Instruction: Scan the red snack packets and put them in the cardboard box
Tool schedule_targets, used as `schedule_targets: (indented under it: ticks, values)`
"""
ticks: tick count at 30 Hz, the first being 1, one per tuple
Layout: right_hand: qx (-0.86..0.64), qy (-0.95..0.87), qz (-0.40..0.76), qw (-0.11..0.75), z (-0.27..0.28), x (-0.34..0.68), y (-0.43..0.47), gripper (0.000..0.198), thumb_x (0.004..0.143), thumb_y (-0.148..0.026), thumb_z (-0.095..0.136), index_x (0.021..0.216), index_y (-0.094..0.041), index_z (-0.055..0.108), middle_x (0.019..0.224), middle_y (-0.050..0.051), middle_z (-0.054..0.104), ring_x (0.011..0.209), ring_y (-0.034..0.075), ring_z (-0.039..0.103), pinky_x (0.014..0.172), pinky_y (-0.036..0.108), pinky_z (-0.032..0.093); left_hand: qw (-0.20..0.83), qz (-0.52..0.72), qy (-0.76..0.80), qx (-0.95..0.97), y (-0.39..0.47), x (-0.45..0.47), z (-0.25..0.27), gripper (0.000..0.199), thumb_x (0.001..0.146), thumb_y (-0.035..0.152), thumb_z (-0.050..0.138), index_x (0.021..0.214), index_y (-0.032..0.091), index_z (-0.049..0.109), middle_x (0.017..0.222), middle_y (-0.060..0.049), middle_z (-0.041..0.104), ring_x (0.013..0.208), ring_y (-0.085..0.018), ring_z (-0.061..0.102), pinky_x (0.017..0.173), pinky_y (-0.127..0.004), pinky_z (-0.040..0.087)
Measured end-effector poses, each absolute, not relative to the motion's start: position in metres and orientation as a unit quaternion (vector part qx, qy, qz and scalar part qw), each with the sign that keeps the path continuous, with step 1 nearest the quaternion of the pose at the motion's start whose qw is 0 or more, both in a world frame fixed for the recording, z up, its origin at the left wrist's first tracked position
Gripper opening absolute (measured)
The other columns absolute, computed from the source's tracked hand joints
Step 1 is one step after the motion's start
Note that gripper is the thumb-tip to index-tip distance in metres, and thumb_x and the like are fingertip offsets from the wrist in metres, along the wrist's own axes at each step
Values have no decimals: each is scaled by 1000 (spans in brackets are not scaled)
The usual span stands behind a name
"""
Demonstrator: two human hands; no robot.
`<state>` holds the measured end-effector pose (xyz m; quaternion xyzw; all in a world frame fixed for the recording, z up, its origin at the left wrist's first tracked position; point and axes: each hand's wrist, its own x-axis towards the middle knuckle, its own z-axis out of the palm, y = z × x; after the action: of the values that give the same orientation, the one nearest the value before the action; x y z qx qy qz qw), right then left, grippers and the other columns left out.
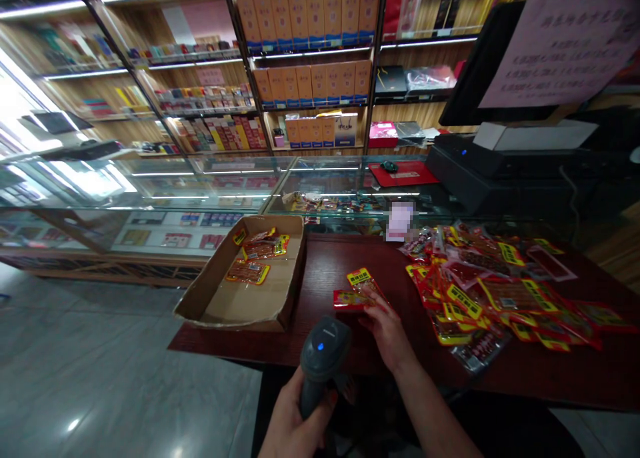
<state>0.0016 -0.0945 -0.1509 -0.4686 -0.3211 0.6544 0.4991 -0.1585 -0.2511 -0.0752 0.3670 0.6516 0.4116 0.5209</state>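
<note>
My left hand (pixel 295 415) is wrapped round the handle of a dark grey barcode scanner (pixel 325 348), whose blue light is lit. The scanner's head points away from me, toward the table. In my right hand (pixel 385 325) is a red and yellow snack packet (pixel 350 301), pinched by its right end. Just behind it another snack packet (pixel 361 278) shows; whether my fingers also touch that one, I cannot tell. Right of my hand lies a heap of snack packets (pixel 465 301). An open cardboard box (pixel 250 305) on the left holds several similar packets.
Everything rests on a dark red wooden table (pixel 325 261). Behind it runs a glass display counter (pixel 225 181) with a red mouse pad (pixel 415 173) and a mouse on top. A monitor (pixel 480 65) with a paper sheet stands at right. Stocked shelves line the wall.
</note>
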Motion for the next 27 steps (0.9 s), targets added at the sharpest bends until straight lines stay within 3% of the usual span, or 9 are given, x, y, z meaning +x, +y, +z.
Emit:
schedule_targets:
  ticks: [6, 8, 10, 14, 21, 27]
  values:
    - [-441, -212, 707, 511, -141, 6, -89, 47, 79, -57, 72, 112, -24, 81, 120, 6, 81, 94, 19, 74, 67, 25, 53, 511, 407, 656, 378, -254, -160, -79, 41, 83, 51, 76, 103, 17, 66, 59, 9, 48, 49, -11, 45, 48, -21, 39]
    - [-435, -179, 711, 523, -139, 6, -88, 42, 75, -53, 76, 105, -23, 83, 117, 6, 82, 90, 19, 75, 64, 25, 55, 509, 408, 656, 380, -253, -160, -79, 39, 84, 50, 75, 103, 17, 66, 59, 9, 48, 49, -11, 44, 49, -21, 39]
    - [-433, -176, 693, 549, -138, 3, -88, 42, 66, -39, 86, 106, -25, 82, 118, 4, 82, 96, 20, 75, 67, 25, 58, 507, 412, 654, 381, -252, -160, -78, 39, 83, 50, 75, 103, 17, 66, 59, 9, 48, 49, -11, 44, 49, -21, 39]
    - [-400, -183, 688, 578, -143, -7, -93, 74, 62, -24, 93, 132, -37, 71, 121, -2, 80, 103, 20, 76, 78, 31, 64, 510, 418, 655, 369, -250, -159, -76, 43, 81, 51, 79, 103, 17, 67, 57, 9, 48, 48, -11, 44, 48, -21, 39]
    - [-359, -129, 715, 586, -166, -31, -99, 31, 70, -27, 90, 98, -28, 77, 108, -3, 81, 102, 20, 77, 96, 43, 64, 492, 438, 666, 350, -251, -152, -69, 42, 81, 51, 77, 104, 17, 67, 56, 10, 46, 47, -10, 40, 48, -21, 37]
    - [-363, -91, 703, 605, -173, -39, -96, 33, 73, -35, 88, 102, -31, 72, 104, -4, 82, 96, 20, 78, 103, 53, 59, 511, 408, 666, 360, -250, -159, -69, 44, 79, 51, 78, 106, 17, 67, 57, 10, 48, 46, -10, 42, 46, -21, 36]
